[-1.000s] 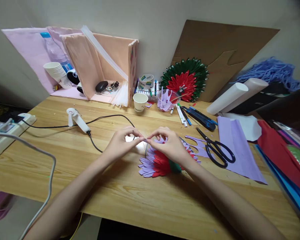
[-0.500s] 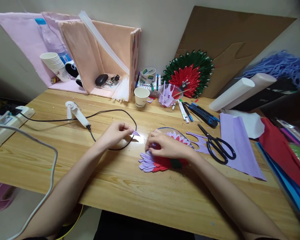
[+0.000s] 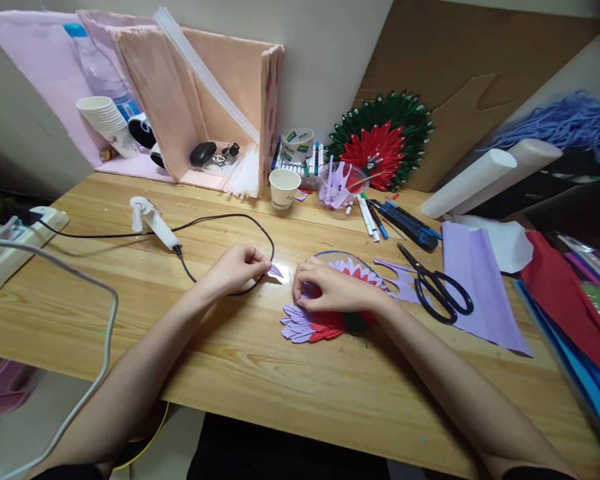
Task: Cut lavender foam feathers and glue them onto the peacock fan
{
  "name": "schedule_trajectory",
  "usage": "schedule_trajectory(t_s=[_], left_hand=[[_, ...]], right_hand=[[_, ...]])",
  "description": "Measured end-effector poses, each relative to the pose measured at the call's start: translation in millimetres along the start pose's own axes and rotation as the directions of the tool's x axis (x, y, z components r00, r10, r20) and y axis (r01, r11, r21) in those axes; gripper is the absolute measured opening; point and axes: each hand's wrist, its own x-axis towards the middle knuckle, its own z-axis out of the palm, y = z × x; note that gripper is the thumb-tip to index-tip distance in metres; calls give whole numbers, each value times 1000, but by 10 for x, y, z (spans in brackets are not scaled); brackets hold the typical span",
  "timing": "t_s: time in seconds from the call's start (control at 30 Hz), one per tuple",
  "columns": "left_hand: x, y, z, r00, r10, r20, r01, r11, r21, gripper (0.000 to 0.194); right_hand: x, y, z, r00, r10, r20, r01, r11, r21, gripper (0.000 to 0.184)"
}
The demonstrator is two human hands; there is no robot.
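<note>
Between the fingertips of my left hand [image 3: 240, 267] is a small pointed purple petal [image 3: 276, 271], just above the table. My right hand [image 3: 330, 285] is curled with its fingertips together at the left side of a layered flower [image 3: 353, 269] of purple and red petals, covering part of it; whatever those fingertips pinch is hidden. Just below that hand lies a fan of purple and red petals [image 3: 300, 325] with a dark green patch. A cut purple scrap [image 3: 405, 285] and black-handled scissors [image 3: 437, 290] lie to the right of my right hand.
A white glue gun [image 3: 155, 223] with a black cord lies left, near a power strip [image 3: 20, 257]. A paper cup [image 3: 284, 189], a bowl of purple scraps [image 3: 337, 190], pens and a cutter [image 3: 405, 225] are behind. Purple sheet [image 3: 480, 287] lies right; a red-green flower [image 3: 380, 143] leans behind.
The view has shifted slightly. My left hand still pinches the petal, which is turned a little more downward. My right hand stays at the flower with its fingers curled.
</note>
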Motion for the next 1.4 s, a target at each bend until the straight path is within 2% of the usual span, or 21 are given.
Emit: schedule_trajectory(t_s=[0.2, 0.4, 0.7, 0.9, 1.2, 1.4], left_hand=[[-33, 18, 57, 996, -7, 88, 8, 1000, -7, 24], [-66, 47, 201, 989, -42, 141, 51, 997, -61, 18], [-153, 132, 341, 989, -91, 118, 101, 992, -81, 20], [-172, 94, 390, 990, -81, 118, 91, 992, -86, 24], [-190, 108, 378, 997, -23, 71, 19, 998, 57, 21], [-200, 92, 380, 998, 8, 57, -15, 993, 120, 21]], right_hand=[[6, 68, -25, 1000, -16, 23, 15, 997, 80, 6], [-4, 100, -77, 998, -61, 31, 57, 990, 126, 6], [-7, 124, -73, 998, -25, 49, 18, 991, 136, 7], [-7, 131, -75, 998, -37, 44, 31, 991, 128, 6], [-7, 95, -34, 999, -31, 20, 31, 999, 32, 10], [-13, 97, -20, 999, -40, 25, 39, 999, 12, 5]])
